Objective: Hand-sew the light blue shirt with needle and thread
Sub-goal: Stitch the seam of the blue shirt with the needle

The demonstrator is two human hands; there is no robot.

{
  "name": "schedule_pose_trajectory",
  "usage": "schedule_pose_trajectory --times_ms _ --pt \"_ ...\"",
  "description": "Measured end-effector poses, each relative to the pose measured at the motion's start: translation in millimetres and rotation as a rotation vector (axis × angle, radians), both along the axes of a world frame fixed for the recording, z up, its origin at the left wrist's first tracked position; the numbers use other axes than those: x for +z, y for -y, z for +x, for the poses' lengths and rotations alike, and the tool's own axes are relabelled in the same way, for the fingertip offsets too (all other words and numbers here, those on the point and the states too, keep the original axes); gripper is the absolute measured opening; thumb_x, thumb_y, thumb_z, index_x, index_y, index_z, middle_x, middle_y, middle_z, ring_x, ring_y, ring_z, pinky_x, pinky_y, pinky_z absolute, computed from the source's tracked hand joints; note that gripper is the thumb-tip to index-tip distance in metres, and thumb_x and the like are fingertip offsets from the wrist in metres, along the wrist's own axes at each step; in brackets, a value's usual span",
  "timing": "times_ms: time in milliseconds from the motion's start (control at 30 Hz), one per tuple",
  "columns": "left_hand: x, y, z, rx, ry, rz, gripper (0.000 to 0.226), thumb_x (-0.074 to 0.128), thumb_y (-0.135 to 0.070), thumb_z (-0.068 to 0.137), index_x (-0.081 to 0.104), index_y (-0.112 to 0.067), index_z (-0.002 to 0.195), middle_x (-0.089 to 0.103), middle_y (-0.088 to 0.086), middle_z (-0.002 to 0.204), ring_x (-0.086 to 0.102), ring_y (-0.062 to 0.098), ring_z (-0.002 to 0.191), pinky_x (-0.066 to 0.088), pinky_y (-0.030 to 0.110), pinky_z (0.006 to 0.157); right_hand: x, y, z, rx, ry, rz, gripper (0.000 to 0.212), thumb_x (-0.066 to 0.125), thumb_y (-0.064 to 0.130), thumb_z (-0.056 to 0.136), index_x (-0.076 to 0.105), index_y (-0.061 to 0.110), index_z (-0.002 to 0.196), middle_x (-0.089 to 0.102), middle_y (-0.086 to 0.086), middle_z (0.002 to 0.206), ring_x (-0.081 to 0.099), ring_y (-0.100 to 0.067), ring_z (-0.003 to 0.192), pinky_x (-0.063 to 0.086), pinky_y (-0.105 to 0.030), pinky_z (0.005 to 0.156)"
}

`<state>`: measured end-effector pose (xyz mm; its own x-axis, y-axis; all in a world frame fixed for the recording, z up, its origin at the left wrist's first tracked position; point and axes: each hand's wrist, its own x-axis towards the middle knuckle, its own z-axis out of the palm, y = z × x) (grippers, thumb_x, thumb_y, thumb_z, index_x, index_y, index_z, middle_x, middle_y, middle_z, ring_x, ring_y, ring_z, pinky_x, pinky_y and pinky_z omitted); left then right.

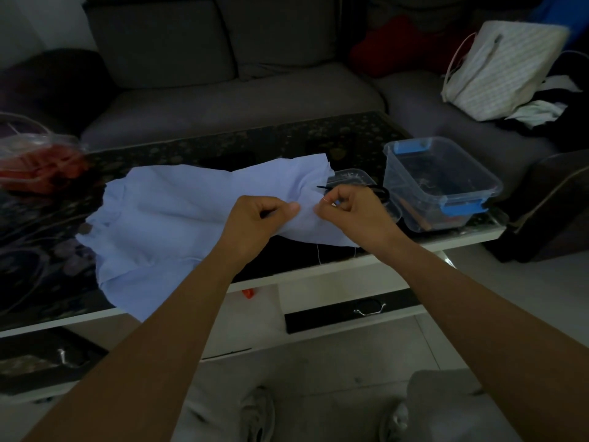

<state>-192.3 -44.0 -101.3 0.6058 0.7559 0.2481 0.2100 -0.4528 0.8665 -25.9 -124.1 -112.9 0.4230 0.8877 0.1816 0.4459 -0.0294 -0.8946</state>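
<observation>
My feed's dim & underexposed; the light blue shirt (pixel 178 215) is the brightest patch, folds softly shaded. Behind the shirt the sofa (pixel 223 90) sinks near black. Far right of the shirt the striped bag (pixel 497 71) is lit but smeared by blur. Below the shirt the table edge (pixel 334 269) bows, wide-angle distortion. Shadows soft; can't place the light src.

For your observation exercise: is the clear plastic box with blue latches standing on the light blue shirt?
No: the clear plastic box stands on the dark table beside the light blue shirt.
</observation>
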Motion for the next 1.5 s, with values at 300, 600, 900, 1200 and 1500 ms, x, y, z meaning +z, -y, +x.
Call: schedule_pose_trajectory --times_ms 300,600,900,1200,1500 --pt "-2 0 5 0.019 0.018 0.048 0.046 0.058 -0.025 0.094 0.051 0.013 0.068 0.043 0.027 0.065 0.040 0.019 0.061 0.035 0.020 0.059 1 2 1 0.091 -0.088 -0.018 0.010 0.067 0.017 0.089 0.068 0.013 0.080 0.056 0.013 0.053 0.051 0.002 0.053 0.040 -0.010 0.063" --pt "-3 2 11 0.004 0.003 -0.070 0.018 0.066 -0.020 0.085 0.064 -0.022 0.068 0.063 -0.003 0.066 0.058 -0.002 0.059 0.047 0.009 0.061 3 5 1 0.125 -0.091 -0.001 0.018 0.066 0.019 0.090 0.072 0.002 0.094 0.071 -0.014 0.090 0.064 -0.023 0.083 0.050 -0.033 0.081" --pt "0 3 8 0.036 0.063 -0.232 0.031 0.064 -0.023 0.088 0.064 0.007 0.079 0.063 0.027 0.080 0.062 0.025 0.074 0.054 0.031 0.071 7 11 0 0.144 -0.120 0.020 0.018 0.048 0.005 0.096 0.053 0.014 0.111 0.043 0.002 0.060 0.042 -0.003 0.054 0.038 -0.020 0.059" --pt "0 3 9 0.038 0.074 -0.284 0.024 0.062 -0.021 0.090 0.069 0.001 0.084 0.069 0.021 0.086 0.066 0.019 0.072 0.055 0.028 0.070 7 20 0 0.155 0.004 0.110 0.011 0.061 0.012 0.093 0.069 0.006 0.091 0.066 -0.003 0.055 0.051 -0.009 0.043 0.045 -0.019 0.053" --pt "0 0 8 0.030 0.063 -0.300 0.023 0.061 -0.025 0.091 0.070 -0.005 0.091 0.071 0.019 0.094 0.067 0.032 0.092 0.054 0.047 0.090 8 24 1 0.182 0.044 0.085 0.020 0.056 0.009 0.095 0.072 0.008 0.107 0.046 0.001 0.041 0.043 -0.004 0.036 0.040 -0.011 0.052"
